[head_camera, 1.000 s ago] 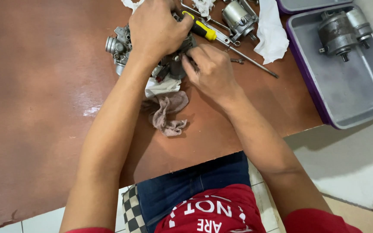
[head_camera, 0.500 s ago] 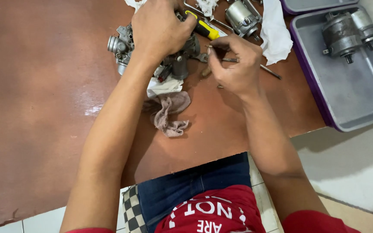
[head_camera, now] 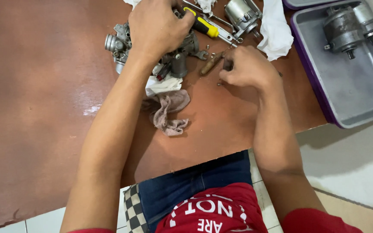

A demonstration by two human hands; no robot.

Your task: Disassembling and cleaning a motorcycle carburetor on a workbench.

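In the head view, the left hand lay spread over the top of a grey metal carburetor, fingers curled down and clamped on its body, so that only the carburetor's left end, with its round port, and its lower part showed beneath the palm. The carburetor sat on a brown board near the board's far edge. Just right of the carburetor, the right hand rested on the board with its fingers drawn together in a pinch; whatever small part it pinched was hidden by the fingertips, so I could not tell what it held. Between the carburetor and that hand lay a small brownish rod-shaped piece, just off the fingertips and apart from the carburetor. Behind the carburetor's right side, a screwdriver with a yellow and black handle lay on the board, its handle end under the left hand's fingers. Below the carburetor, touching its underside, was a white cloth, and below that a crumpled pinkish rag. Further right of the carburetor stood a cylindrical metal motor part and a white rag. Well right of the carburetor, off the board, a grey tray with a purple rim held a starter motor.
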